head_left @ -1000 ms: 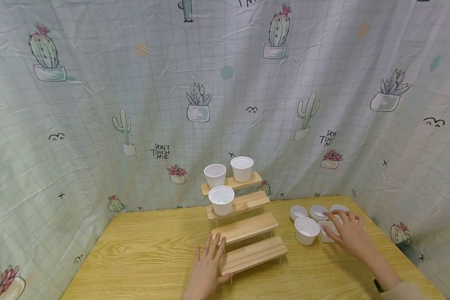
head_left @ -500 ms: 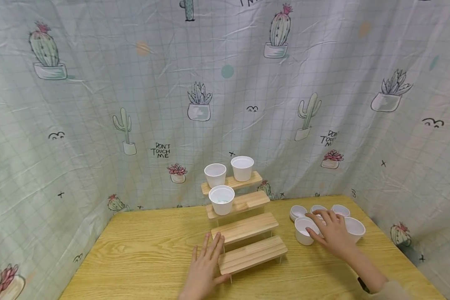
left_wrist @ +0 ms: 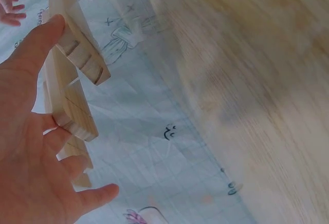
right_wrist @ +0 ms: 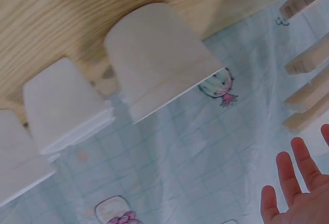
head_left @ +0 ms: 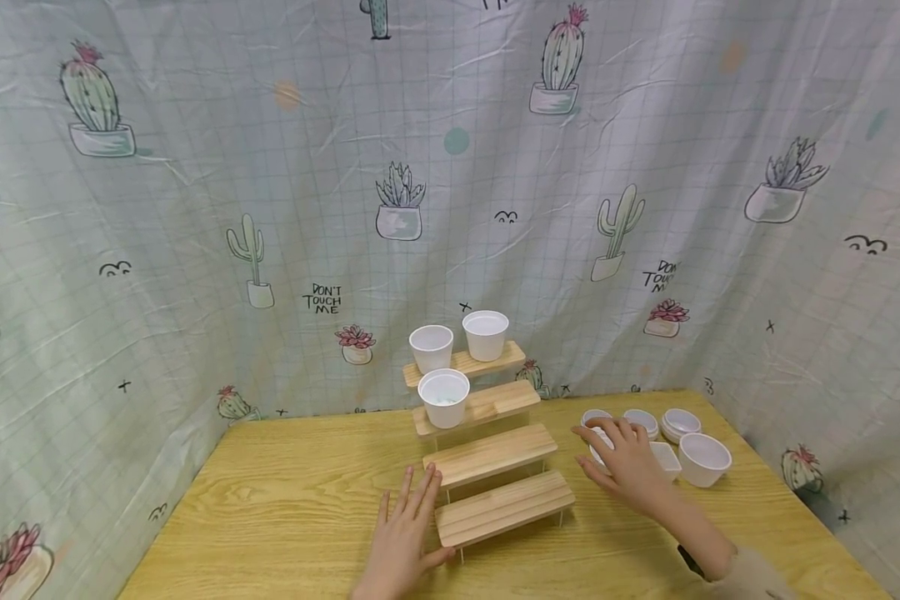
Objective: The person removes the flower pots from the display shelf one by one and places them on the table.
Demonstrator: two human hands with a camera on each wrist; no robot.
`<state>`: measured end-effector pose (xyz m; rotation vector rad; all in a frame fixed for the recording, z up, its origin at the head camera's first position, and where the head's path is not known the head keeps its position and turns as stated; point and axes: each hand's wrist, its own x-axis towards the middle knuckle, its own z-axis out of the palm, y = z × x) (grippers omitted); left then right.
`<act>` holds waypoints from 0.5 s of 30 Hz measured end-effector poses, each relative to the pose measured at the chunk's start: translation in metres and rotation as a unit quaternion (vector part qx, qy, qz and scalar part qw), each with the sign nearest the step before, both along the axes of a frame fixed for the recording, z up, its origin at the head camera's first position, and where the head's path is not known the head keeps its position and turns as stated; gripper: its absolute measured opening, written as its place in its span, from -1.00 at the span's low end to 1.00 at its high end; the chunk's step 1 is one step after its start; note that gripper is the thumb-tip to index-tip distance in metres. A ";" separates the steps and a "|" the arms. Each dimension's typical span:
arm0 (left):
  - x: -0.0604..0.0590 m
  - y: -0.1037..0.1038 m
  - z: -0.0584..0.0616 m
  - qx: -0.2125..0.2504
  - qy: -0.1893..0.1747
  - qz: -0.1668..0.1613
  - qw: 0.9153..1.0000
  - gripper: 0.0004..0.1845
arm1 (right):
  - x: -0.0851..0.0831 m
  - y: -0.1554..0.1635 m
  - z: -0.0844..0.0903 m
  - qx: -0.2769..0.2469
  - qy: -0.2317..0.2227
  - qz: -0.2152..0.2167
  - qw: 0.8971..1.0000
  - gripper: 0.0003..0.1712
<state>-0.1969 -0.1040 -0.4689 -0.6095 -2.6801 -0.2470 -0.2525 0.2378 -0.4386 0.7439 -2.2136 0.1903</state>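
My left hand (head_left: 400,542) lies against the left end of a four-tier wooden display stand (head_left: 491,454), its fingers stretched out. In the left wrist view the thumb touches the end of one wooden step (left_wrist: 82,54), and other fingertips meet the edge of the step beside it. My right hand (head_left: 632,468) hovers with spread fingers over a round white pot (head_left: 602,442), partly hiding it. The right wrist view has these fingers (right_wrist: 290,178) apart from a large white pot (right_wrist: 159,59), with nothing held.
Two white pots stand on the top step, the right one (head_left: 485,336) beside the left one (head_left: 431,348). Another pot (head_left: 444,398) is one step lower. Right of the stand are a square pot (head_left: 667,460), a round pot (head_left: 705,458) and several smaller round ones behind. A printed curtain (head_left: 307,167) surrounds the table.
My right hand has moved left across the white pots, uncovering the square pot and the round pot at the right. The left hand has slid slightly left and down, still at the stand.
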 end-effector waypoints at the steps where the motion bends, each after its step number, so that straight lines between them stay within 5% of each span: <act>1: 0.000 0.000 0.000 -0.001 -0.001 0.002 1.000 0.06 | 0.000 -0.003 0.001 -0.001 -0.002 0.004 1.000 -0.54; 15: 0.002 0.003 0.000 0.006 0.000 0.013 1.000 0.05 | -0.006 -0.043 0.012 -0.009 -0.009 0.063 0.998 -0.53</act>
